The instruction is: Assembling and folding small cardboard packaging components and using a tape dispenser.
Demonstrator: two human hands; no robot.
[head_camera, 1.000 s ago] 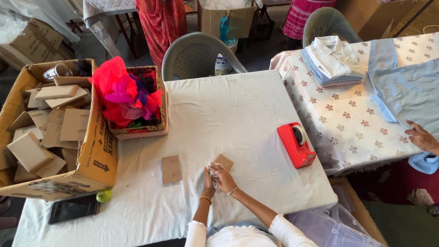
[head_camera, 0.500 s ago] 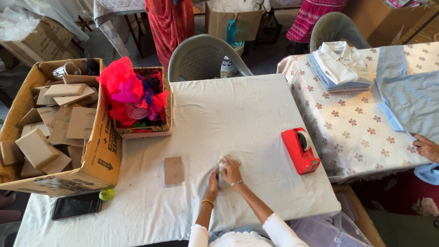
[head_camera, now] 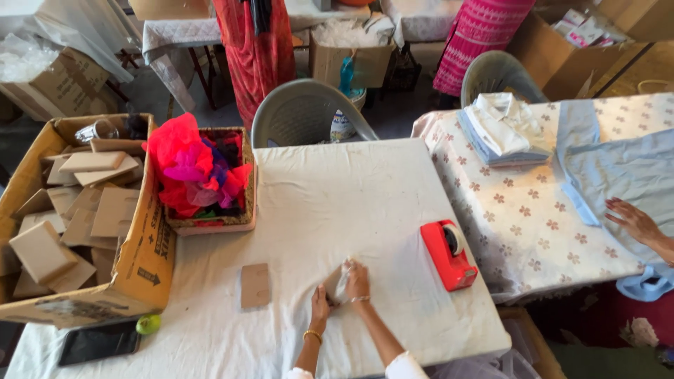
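Both hands meet near the front edge of the surface (head_camera: 316,203); the left hand (head_camera: 319,307) and right hand (head_camera: 357,279) are pinched together on a small packet (head_camera: 337,284), seemingly card in clear wrap; the wrap looks slippery, so the packet could slide out or crease; one loose card (head_camera: 255,285) lies just left; one red tape dispenser (head_camera: 448,254) right; one box of cards (head_camera: 84,224); one basket of coloured cloth (head_camera: 203,179).

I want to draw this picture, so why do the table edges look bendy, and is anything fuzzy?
In the head view, the wide lens bows the white table and its edges; soft even light, no harsh glare; the left hand and right hand look slightly soft around the small brown piece.
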